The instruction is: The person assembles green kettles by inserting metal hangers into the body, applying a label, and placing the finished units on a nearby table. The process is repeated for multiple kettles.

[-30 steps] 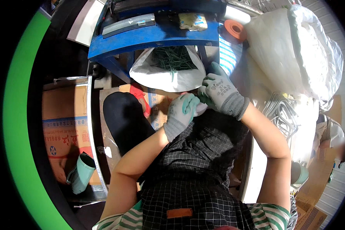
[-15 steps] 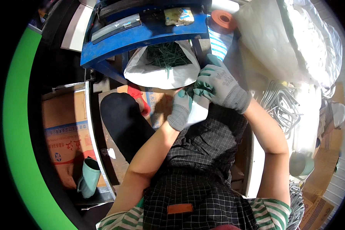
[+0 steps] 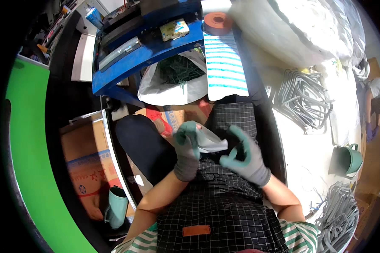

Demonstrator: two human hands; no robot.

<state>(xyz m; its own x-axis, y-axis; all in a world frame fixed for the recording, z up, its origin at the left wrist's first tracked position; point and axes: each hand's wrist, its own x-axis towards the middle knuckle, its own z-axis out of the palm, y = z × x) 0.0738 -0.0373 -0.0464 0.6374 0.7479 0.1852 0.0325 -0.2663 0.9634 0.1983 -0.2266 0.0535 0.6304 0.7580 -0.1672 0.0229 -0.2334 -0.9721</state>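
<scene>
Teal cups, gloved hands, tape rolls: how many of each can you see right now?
Teal cups: 2, one by the cardboard box, one on the white table
Gloved hands: 2, left hand, right hand
Orange tape roll: 1
Total: 5

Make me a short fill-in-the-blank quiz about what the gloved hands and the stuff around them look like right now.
1. The left hand grips a small ____ plastic bag.
2. The right hand wears a glove with ____ fingers.
3. The open white sack hangs under a ____ shelf.
4. The roll of tape is ____.

Missing words: white; green; blue; orange
</scene>
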